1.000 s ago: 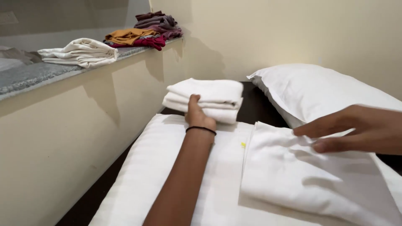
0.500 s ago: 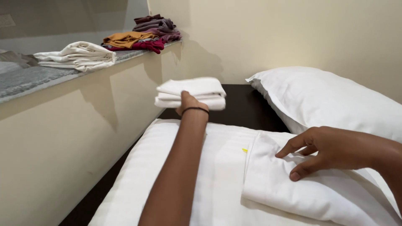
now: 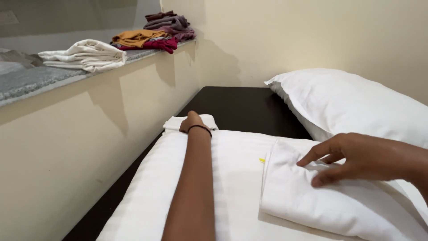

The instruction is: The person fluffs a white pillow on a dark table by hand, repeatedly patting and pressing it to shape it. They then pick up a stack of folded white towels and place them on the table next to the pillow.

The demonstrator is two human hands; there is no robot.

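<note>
My left hand reaches far forward, a black band on its wrist, and is closed on a small stack of folded white towels. The stack sits at the far end of the white striped bedding, mostly hidden behind the hand. My right hand has its fingers spread, fingertips resting on a folded white sheet that lies on the bedding at the right. It holds nothing.
A white pillow lies at the back right on the dark bed surface. On the left a beige wall carries a grey ledge with a pile of white cloth and coloured clothes.
My left hand lifted the towel stack, then brought it down to the far end of the bedding. My right hand slid left across the folded sheet.
</note>
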